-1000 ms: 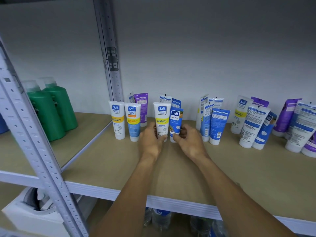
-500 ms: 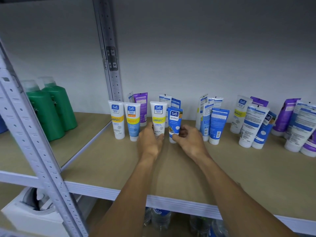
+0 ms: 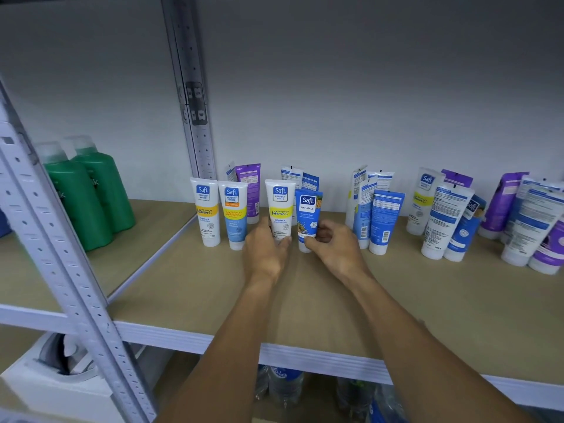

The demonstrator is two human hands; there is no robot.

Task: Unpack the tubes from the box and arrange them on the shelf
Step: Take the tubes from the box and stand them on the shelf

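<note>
Several tubes stand cap-down on the beige shelf (image 3: 189, 288). My left hand (image 3: 265, 254) grips the base of a white and yellow Vitamin C tube (image 3: 280, 206). Just to its right, my right hand (image 3: 334, 250) pinches the cap end of a blue Naturals tube (image 3: 308, 213). Both tubes stand upright and side by side. Two more white tubes (image 3: 204, 209) (image 3: 234, 212) stand in a row to the left. Purple and blue tubes stand behind them against the wall. The box is not in view.
A loose group of blue, white and purple tubes (image 3: 442, 221) crowds the shelf's right side. Two green bottles (image 3: 88, 193) stand on the neighbouring shelf at left, beyond a grey upright post (image 3: 195, 117). Water bottles (image 3: 283, 389) sit on the level below.
The white Vitamin C tube has shifted left toward the row with my left hand. The blue Naturals tube now stands straighter beside it, still held by my right hand.
</note>
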